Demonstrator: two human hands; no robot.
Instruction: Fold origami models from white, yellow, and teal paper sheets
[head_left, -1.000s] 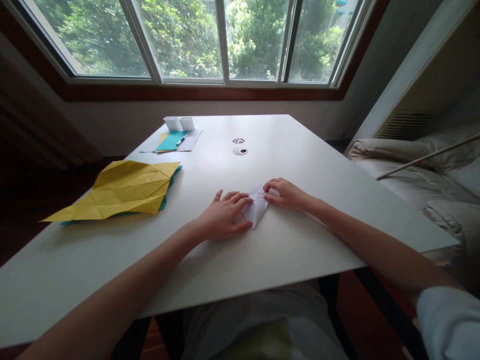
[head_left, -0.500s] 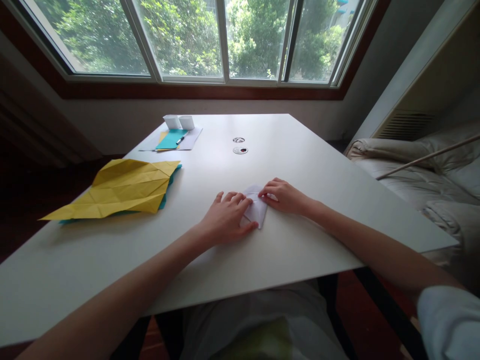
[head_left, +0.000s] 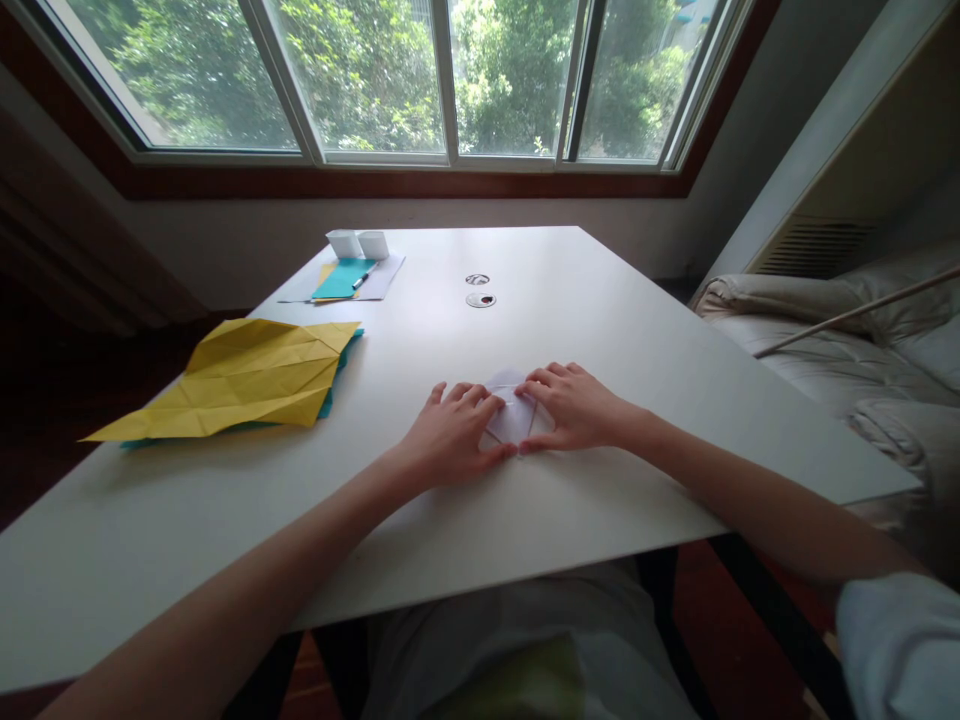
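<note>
Head view: folded white paper (head_left: 511,412) lies on the white table (head_left: 450,545), your left hand (head_left: 450,440) touching it from nine o'clock, your right hand (head_left: 576,407) from three, both hands spread over its edges. Creased yellow paper (head_left: 262,380) lies farther out, toward nine.

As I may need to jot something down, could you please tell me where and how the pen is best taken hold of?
Probably around the middle of the pen, coming from above on the near side and pinching across its width: it is slim and lies slanted along the right edge of the turquoise sheet, with white box-like pieces standing beyond it.
</note>
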